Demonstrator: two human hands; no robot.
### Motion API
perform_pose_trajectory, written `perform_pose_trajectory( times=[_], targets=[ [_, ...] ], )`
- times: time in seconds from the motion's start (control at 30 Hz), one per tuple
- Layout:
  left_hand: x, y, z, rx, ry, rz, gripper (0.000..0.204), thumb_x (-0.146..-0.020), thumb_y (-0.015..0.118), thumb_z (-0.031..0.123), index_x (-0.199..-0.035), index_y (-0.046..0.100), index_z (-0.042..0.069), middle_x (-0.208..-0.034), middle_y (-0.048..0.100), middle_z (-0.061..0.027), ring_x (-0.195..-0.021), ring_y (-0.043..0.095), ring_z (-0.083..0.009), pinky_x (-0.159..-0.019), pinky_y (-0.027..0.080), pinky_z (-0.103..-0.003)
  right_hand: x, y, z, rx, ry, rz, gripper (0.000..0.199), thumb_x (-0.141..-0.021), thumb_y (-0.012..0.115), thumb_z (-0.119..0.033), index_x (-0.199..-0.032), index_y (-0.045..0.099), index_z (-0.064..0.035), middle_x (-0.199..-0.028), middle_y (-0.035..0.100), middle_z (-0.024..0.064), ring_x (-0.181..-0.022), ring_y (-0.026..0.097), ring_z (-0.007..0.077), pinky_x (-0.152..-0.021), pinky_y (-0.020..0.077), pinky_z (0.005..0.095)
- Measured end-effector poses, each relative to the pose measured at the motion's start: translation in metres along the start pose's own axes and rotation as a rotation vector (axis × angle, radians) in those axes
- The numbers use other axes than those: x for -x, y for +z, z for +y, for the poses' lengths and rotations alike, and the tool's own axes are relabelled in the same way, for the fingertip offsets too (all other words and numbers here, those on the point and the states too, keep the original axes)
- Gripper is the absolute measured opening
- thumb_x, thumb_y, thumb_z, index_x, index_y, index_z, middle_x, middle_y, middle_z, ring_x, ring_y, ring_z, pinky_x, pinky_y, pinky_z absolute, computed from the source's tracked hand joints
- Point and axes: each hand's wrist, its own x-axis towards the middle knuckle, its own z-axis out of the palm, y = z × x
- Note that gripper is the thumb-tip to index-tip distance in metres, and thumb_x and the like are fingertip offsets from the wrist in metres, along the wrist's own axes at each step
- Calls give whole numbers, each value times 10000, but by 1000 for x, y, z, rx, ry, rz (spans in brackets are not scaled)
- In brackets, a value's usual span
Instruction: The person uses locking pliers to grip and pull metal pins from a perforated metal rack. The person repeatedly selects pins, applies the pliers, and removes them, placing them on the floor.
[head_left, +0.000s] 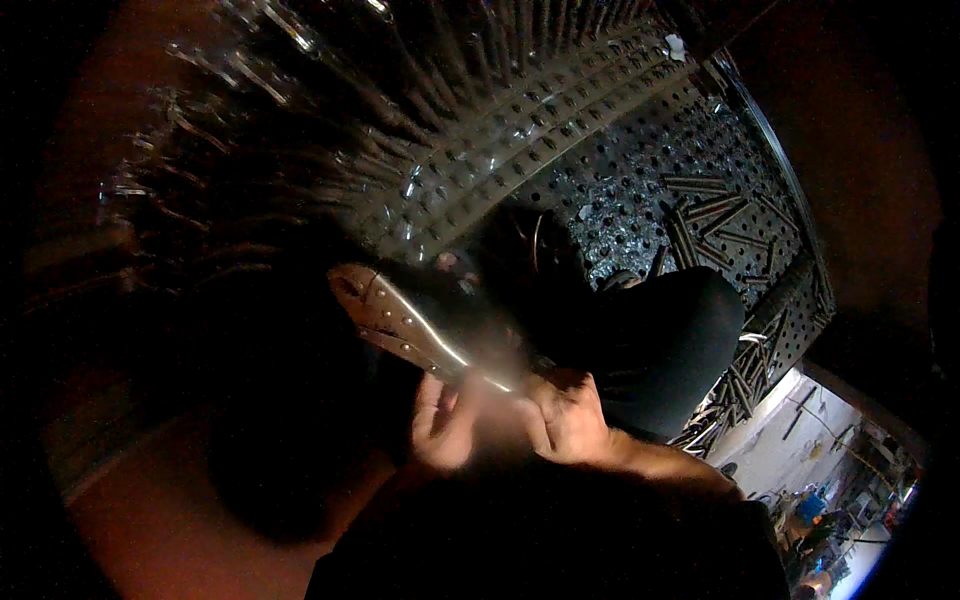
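Note:
A long, flat metal piece (pixel 395 318) with small round studs and a rounded end with a dark hole points up and to the left from my hands. My left hand (pixel 440 425) is closed at its near end, from below. On the right side, my right hand (pixel 575 418) has its fingers curled around the same end. A hazy blur between the hands hides part of the grip. Beyond the metal piece, a small pale rounded shape (pixel 455 268) sits in shadow, too dim to name.
A perforated dark metal panel (pixel 690 150) with rows of holes stretches across the far side. Several loose rods (pixel 725 220) lie on it at the right, with more piled by its edge (pixel 735 395). Upright rods (pixel 400 95) crowd the upper left. My dark-clothed knee (pixel 670 345) is close on the right.

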Motion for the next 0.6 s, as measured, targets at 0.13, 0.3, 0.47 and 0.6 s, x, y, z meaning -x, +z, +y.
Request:
perform_pose_trajectory(
  times=[0.13,0.3,0.47,0.6],
  targets=[
    [9,10,27,-99,-44,-89,148,-1065,489,161,-1209,498,129,-678,498,-19,-599,504,-124,-613,498,-314,18,12,-1,-91,114,-53,339,-974,554,-405,-830,696,-133,-746,645,147,-718,635,381,-767,493,566],
    [15,15,30,-58,44,-175,384,-1037,522,102,-1392,407,192,-606,502,-22,-507,496,-122,-530,476,-302,16,12,-6,-153,52,-25,367,-972,533,-435,-894,721,-130,-825,654,212,-935,622,444,-1079,347,620],
    [23,-12,8,-10,54,-228,498,-1024,530,78,-1461,331,209,-628,548,-45,-514,524,-129,-534,497,-310,15,6,-10,-157,40,-31,387,-949,564,-442,-814,707,-109,-743,644,180,-780,648,399,-870,487,578],
    [20,2,11,-17,3,-136,440,-1016,534,74,-1420,381,156,-654,578,-59,-524,554,-146,-548,519,-320,25,9,3,-14,29,-16,377,-917,625,-421,-714,672,-107,-638,609,134,-573,608,347,-568,499,492]
  ],
)
